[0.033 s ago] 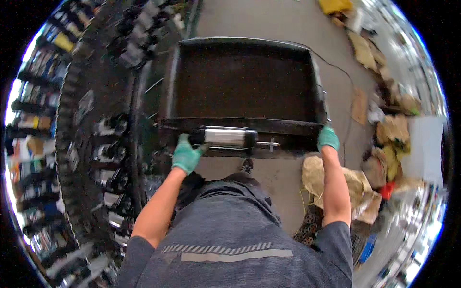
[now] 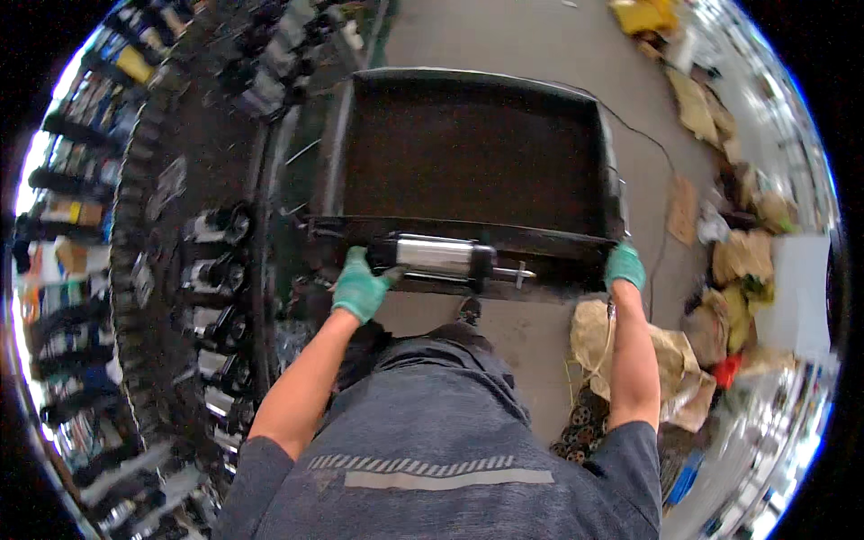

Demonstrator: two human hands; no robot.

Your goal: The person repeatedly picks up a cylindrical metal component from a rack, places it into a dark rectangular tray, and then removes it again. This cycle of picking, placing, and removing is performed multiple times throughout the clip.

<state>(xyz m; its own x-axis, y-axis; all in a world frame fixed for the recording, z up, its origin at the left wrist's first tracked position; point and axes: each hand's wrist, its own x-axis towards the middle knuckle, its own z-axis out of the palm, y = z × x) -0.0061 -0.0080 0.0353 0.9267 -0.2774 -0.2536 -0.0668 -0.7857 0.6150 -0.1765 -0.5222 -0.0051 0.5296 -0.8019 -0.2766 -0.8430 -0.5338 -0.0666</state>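
Your view has shifted a little since the earlier frame, so both your hands, the silver-and-black cylindrical motor [image 2: 436,256] and the large dark rectangular tray with raised walls [image 2: 468,153] all sit slightly further right; a thin pale-yellow hose [image 2: 607,344] now shows hanging beneath your right hand [image 2: 625,266].

Your left hand [image 2: 363,288], in a green knitted glove, is partly spread, thumb apart from the fingers, and touches the motor's black left end. You have its far side hidden, so I cannot tell whether it grips or merely rests there.

Just right of that hand the motor lies on its side along the near edge of the tray, its thin metal shaft [image 2: 515,273] pointing toward your right hand but well apart from it.

Your right hand, gloved in the same green, is curled beside the tray's near right corner. Whatever is inside its fingers is hidden, so I cannot tell if it is closed on anything.

Below that hand you have a crumpled tan sack [image 2: 666,355]. Well to the left of your left hand stands a row of similar silver-and-black cylindrical units [image 2: 214,274].
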